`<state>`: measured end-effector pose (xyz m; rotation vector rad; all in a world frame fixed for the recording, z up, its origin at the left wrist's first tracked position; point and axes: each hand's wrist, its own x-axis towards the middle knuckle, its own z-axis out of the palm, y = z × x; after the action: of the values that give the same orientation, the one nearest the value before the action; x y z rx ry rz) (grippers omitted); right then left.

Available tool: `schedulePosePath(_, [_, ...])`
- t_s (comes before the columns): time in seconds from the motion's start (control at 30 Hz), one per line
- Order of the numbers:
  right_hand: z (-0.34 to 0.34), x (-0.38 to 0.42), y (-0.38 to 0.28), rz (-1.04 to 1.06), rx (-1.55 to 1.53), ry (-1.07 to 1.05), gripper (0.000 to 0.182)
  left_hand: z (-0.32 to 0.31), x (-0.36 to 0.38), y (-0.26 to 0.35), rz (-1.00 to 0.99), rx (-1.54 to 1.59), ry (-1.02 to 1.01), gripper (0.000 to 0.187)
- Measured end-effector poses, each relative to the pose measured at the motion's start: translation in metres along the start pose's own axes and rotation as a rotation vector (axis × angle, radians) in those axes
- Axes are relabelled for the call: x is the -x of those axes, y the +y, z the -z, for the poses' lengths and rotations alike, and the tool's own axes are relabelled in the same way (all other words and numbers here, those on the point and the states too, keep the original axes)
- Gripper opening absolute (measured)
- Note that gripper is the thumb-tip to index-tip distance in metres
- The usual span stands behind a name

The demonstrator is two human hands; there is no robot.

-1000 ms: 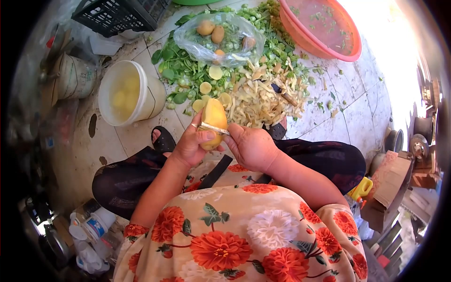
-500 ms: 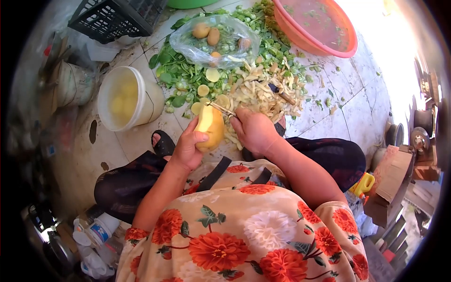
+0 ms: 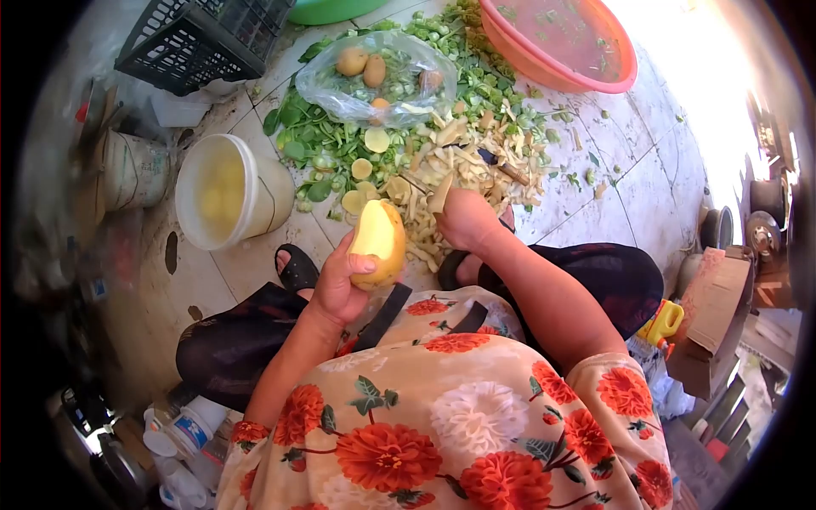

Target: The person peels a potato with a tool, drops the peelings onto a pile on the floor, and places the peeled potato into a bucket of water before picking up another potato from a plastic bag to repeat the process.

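Note:
My left hand (image 3: 338, 285) is wrapped round a large potato (image 3: 380, 244), whose upper left side is bare pale yellow while brown skin stays on its right and lower part. Just right of it, my right hand (image 3: 466, 219) is closed on a peeler (image 3: 415, 181), its thin end pointing up and left. A strip of peel (image 3: 440, 194) hangs at the peeler. The blade is hard to make out. Beyond both hands lies a heap of peelings (image 3: 459, 161) on the tiled floor, with several round potato slices (image 3: 362, 168) at its left edge.
A white bucket (image 3: 251, 191) holds peeled potatoes in water at the left. Greens (image 3: 293, 127) lie under a clear plastic bag (image 3: 340, 93) with potatoes. A pink basin (image 3: 627, 64) of water stands at the back right, a black crate (image 3: 191, 51) at the back left.
My right hand has moved a little away from the potato, and a strip of peel now shows at it. The potato's bare patch is wider and its tip has come down slightly.

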<state>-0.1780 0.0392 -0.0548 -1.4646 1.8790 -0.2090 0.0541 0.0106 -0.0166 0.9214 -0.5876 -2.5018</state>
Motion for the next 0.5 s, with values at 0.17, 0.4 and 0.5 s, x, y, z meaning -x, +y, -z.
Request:
schedulePosePath(0.17, [0.017, 0.028, -0.042, 0.168, -0.092, 0.085, 0.027, -0.006, -0.003, 0.010, -0.027, 0.093, 0.138, 0.074])
schedulePosePath(0.4, [0.010, 0.050, -0.058, 0.265, -0.031, -0.021, 0.026, -0.005, -0.006, 0.008, -0.119, 0.047, 0.151, 0.070])
schedulePosePath(0.5, [0.018, 0.033, -0.049, 0.154, 0.003, -0.040, 0.028, 0.001, -0.006, 0.007, -0.078, 0.054, 0.147, 0.070])
